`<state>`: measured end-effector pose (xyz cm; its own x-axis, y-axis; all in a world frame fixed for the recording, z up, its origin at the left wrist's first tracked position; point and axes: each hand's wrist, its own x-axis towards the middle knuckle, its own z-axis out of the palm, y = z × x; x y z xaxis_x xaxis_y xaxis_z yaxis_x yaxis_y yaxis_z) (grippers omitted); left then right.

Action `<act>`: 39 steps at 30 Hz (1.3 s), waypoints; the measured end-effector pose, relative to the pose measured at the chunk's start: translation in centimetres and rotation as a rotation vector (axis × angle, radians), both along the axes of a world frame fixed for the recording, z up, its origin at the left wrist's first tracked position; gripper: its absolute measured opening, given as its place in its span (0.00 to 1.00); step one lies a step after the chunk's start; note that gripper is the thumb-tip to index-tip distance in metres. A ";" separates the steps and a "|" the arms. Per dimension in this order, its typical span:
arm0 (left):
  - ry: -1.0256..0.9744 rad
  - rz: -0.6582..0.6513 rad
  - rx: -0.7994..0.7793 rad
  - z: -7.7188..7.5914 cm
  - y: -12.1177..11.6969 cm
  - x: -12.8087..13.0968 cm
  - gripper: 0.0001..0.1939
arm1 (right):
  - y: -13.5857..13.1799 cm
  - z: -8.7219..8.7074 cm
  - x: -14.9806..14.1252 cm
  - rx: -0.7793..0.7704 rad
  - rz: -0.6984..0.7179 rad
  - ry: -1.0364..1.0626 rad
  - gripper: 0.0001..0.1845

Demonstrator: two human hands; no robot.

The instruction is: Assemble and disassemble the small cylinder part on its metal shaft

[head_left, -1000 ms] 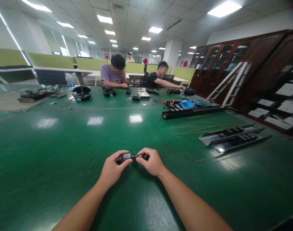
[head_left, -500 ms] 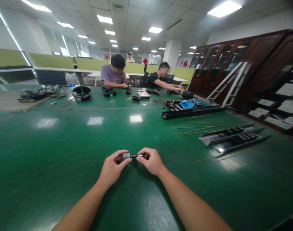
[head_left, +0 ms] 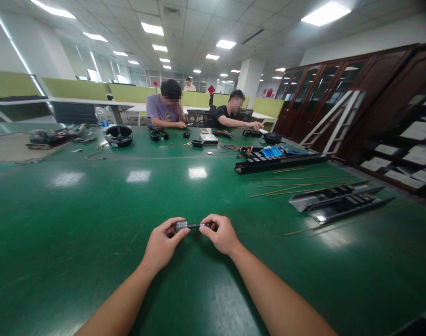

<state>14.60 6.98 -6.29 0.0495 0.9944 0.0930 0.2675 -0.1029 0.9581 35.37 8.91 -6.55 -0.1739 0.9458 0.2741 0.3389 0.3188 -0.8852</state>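
Note:
My left hand (head_left: 162, 243) is closed around a short silver metal cylinder (head_left: 182, 226), pinched between thumb and fingers. From its right end a thin dark shaft (head_left: 194, 226) runs level toward my right hand (head_left: 219, 234). The right thumb and fingers pinch the far end of that shaft, where a small shiny piece shows; the fingers hide most of it. Both hands are held over the near middle of the green table (head_left: 104, 233), with a short gap between them bridged by the shaft.
Black metal channels (head_left: 342, 200) and thin brass-coloured rods (head_left: 286, 189) lie to the right. Behind them is a long black rail (head_left: 282, 164) with blue parts. A black round headgear-like item (head_left: 119, 135) stands at the far left. Two people sit across the table.
My left hand has shifted slightly left with the cylinder, and a little more of the shaft shows. The co-worker at far right has drawn a hand back, and a white object shows there.

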 end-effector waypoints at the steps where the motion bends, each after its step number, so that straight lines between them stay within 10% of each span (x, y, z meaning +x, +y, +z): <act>1: -0.001 0.000 -0.002 0.0 0.0 0.0 0.21 | 0.0 0.0 0.0 -0.002 -0.002 0.002 0.06; 16: -0.155 0.021 -0.048 0.4 0.1 0.1 0.19 | 0.1 -0.3 0.1 -0.025 -0.002 0.044 0.06; 28: -0.562 0.179 -0.117 0.4 0.8 -0.5 0.22 | 1.6 -1.1 0.6 -0.123 -0.081 0.514 0.15; 39: -0.743 0.200 -0.199 3.3 0.0 -4.4 0.06 | 1.6 -1.2 0.2 -0.127 -0.090 0.448 0.13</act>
